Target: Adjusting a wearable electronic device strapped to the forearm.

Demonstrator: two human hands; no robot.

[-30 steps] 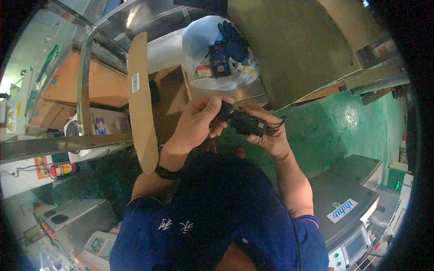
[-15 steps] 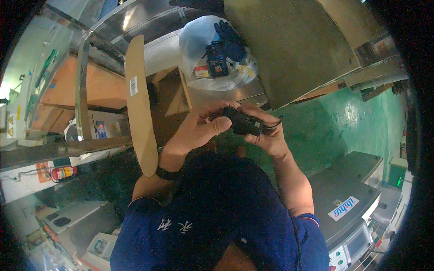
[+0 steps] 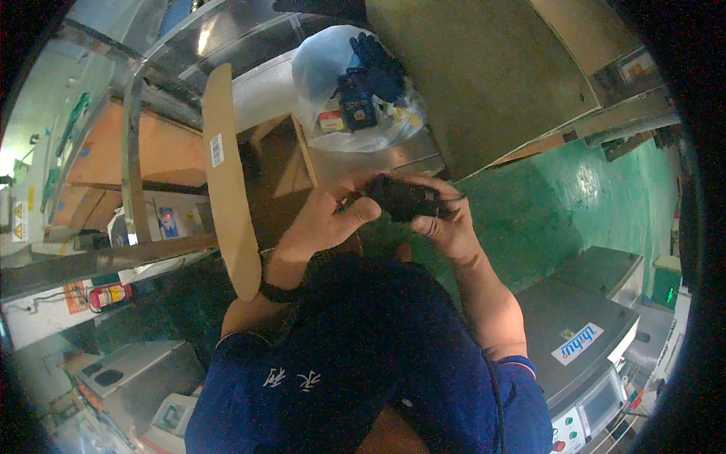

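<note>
Both my hands are raised in front of my body around a small black device (image 3: 401, 201) that has a thin dark cable (image 3: 452, 199). My left hand (image 3: 327, 221) is on its left end, thumb against the near side, and the other fingers are partly hidden behind it. Wrapped round the right end, my right hand (image 3: 455, 231) has its thumb on the near edge and its fingers along the far side. The device is dark and blurred, so its exact kind does not show. A black band (image 3: 280, 292) circles my left wrist.
Left of my hands stands an open cardboard box with a long raised flap (image 3: 228, 181). Beyond lies a clear plastic bag (image 3: 311, 87) holding dark gloves (image 3: 378, 64) and a dark blue packet (image 3: 357, 106). A large grey-brown panel (image 3: 476, 83) fills the far right; a grey machine (image 3: 586, 310) stands nearer right.
The device has turned slightly in my hands, and the pale mark on its right end no longer shows. My right fingers have shifted a little. The surroundings have moved slightly in view.
</note>
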